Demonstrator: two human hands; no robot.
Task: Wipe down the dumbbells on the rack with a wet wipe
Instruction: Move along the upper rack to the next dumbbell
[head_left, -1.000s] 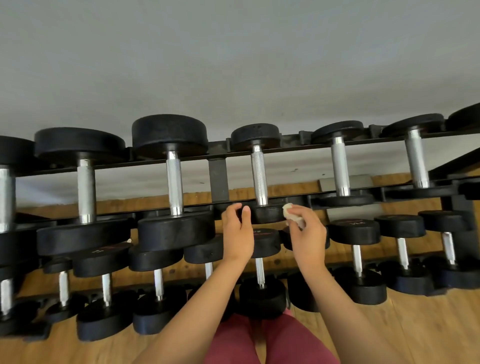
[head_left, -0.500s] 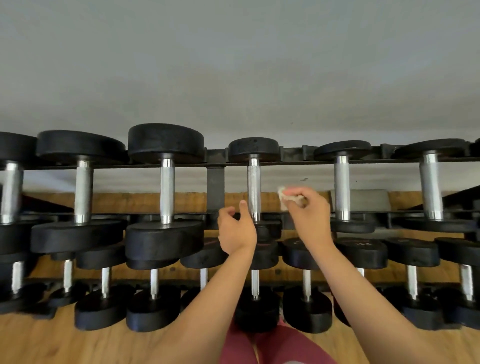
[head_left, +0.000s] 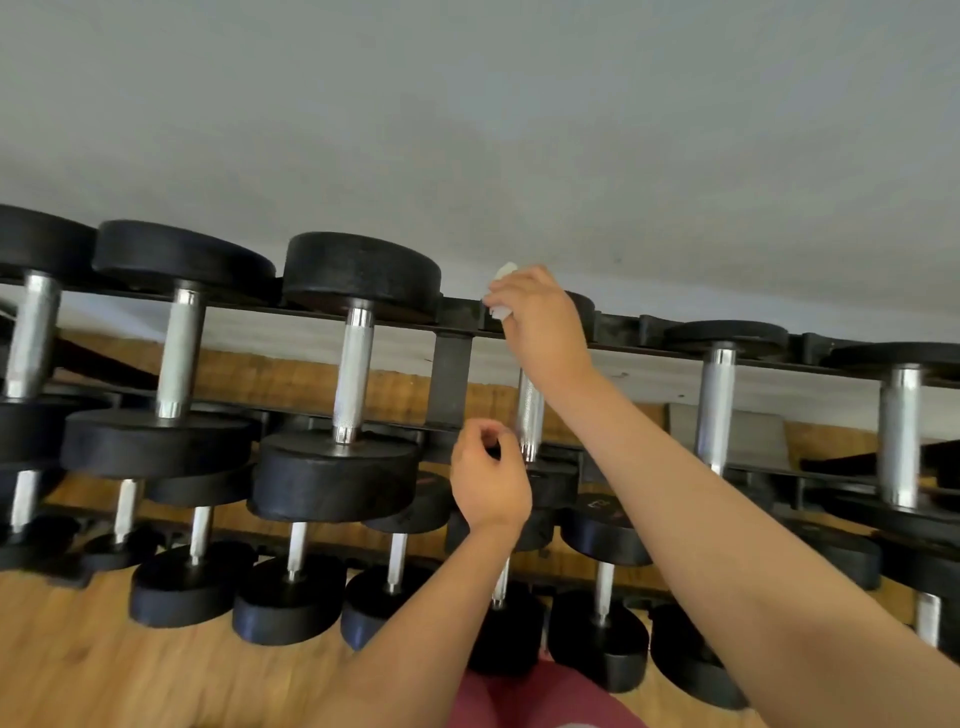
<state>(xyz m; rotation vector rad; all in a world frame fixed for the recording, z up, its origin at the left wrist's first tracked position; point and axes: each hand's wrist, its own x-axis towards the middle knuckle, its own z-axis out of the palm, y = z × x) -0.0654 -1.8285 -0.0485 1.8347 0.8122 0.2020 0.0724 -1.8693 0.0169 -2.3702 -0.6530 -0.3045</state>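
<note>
Head view, down along both my arms to the rack (head_left: 451, 379), a dark frame standing against a grey wall (head_left: 467, 130); black-headed dumbbells (head_left: 358, 270) lie across its upper and lower rails, chrome handles running away from me. My right hand (head_left: 540, 322) is raised to the far end of the middle dumbbell (head_left: 530, 415) on the upper row; its fingers are curled and pinching the wet wipe (head_left: 500, 310), a small crumpled white wad that shows above and below my fingertips; the wipe sits at that dumbbell's far head, which my hand mostly hides, so I cannot tell how much of it touches the rubber. My left hand (head_left: 488, 483) is lower and nearer, just beside the near end of the same chrome handle; its fingers are curled inward with the thumb close to them; the hand is blurred, and I cannot tell whether they grip the dumbbell or merely hover at it. Beneath the rack is a wooden floor (head_left: 104, 675); my dark red leggings (head_left: 545, 699) show at the bottom edge.
</note>
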